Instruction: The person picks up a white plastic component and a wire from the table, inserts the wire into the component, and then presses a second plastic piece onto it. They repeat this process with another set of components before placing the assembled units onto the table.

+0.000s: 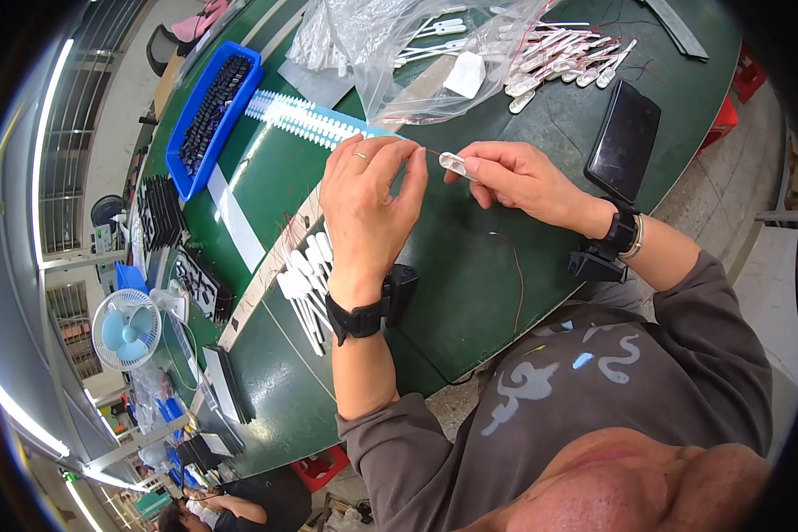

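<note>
Between the thumb and fingers of my right hand (528, 182) is a small white spoon-shaped plastic part (453, 163), its hollow oval end pointing toward my other hand. A short stretch of thin red wire (433, 152) runs from that end to the pinched fingertips of my left hand (368, 199). Behind my left hand lies a light-blue sheet with rows of small white pieces (306, 122). Beside my left wrist rests a bundle of white long-handled parts (303, 284). More spoon-shaped parts with red wires (554, 60) are heaped beyond my right hand.
A clear plastic bag (386, 75) lies at the far side of the green table (452, 293). A blue tray (181, 177) of small black pieces stands far left. At right is a black flat case (625, 137). A loose red wire (520, 279) lies near me. A fan (126, 328) stands left.
</note>
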A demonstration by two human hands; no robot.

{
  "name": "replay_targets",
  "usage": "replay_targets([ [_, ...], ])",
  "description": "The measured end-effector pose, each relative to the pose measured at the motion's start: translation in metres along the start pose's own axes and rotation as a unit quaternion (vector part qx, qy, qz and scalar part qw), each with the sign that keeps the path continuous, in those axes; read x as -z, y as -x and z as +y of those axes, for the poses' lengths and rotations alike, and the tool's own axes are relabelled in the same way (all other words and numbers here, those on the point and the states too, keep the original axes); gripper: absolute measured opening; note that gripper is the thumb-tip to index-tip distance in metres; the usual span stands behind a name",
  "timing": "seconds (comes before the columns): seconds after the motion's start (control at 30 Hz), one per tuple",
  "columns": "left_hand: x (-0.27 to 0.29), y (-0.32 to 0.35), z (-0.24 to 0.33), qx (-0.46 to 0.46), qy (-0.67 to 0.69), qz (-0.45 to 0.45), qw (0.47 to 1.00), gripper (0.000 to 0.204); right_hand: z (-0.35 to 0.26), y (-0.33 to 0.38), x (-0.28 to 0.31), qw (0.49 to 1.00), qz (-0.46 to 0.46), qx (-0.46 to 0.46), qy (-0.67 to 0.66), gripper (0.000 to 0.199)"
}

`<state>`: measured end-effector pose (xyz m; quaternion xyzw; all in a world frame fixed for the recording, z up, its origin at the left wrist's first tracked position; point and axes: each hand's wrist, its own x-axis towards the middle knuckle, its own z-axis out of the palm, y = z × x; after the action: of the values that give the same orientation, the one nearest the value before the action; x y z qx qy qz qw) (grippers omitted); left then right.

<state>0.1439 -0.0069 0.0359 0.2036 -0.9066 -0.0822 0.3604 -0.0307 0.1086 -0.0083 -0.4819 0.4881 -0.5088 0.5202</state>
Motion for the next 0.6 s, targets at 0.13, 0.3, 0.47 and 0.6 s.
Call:
replay_targets([
  [0.13,0.006,0.0,0.003,0.031,0.022,-0.062,0.997,0.009,0.003,0.0,0.001,1.0,0.018,0.011,0.018,0.027],
  [0.3,0.012,-0.006,0.02,0.14,0.119,-0.09,0.979,0.013,0.009,-0.001,0.002,0.996,0.05,0.05,0.049,0.023],
  [0.47,-0.004,0.001,0.02,0.211,0.291,-0.1,0.928,0.023,0.013,-0.001,-0.001,0.991,0.093,0.091,0.036,0.021],
  [0.6,-0.012,0.005,0.02,0.268,0.338,-0.116,0.895,0.026,0.006,0.0,0.0,0.99,0.083,0.083,0.074,0.023],
])
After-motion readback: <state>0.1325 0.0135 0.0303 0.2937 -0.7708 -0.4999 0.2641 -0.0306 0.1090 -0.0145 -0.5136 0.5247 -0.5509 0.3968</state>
